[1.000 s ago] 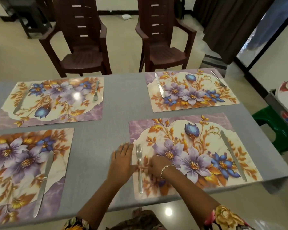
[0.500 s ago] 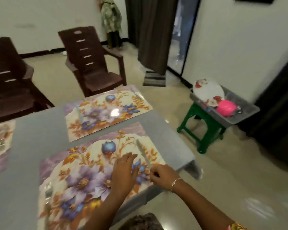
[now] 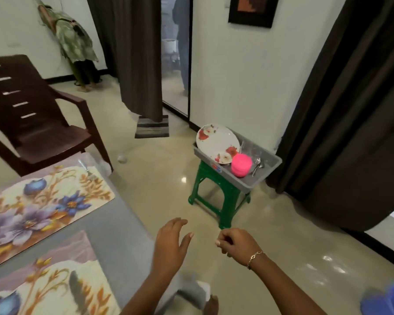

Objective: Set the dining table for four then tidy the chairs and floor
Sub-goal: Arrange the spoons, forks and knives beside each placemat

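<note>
The left hand (image 3: 172,244) hovers past the corner of the table (image 3: 123,226) with its fingers spread and relaxed, gripping nothing. The right hand (image 3: 237,245), a bracelet (image 3: 256,258) on its wrist, hangs over the floor just beside it, fingers curled in toward the palm with the thumb against them (nothing shows inside the curl). The two hands are near each other but apart.

On the grey table lie two flowered placemats: the far placemat (image 3: 43,205) carries a fork (image 3: 88,170) at its far corner, and the near placemat (image 3: 43,283) carries a blurred knife (image 3: 77,292). A brown chair (image 3: 37,130) stands beyond the table.

Well apart from the table, a green stool (image 3: 216,196) bears a grey tub (image 3: 267,170). In the tub a plate (image 3: 216,142) leans tilted, a pink cup (image 3: 241,165) sits beside it, and spoons (image 3: 257,165) lie next to the cup.
</note>
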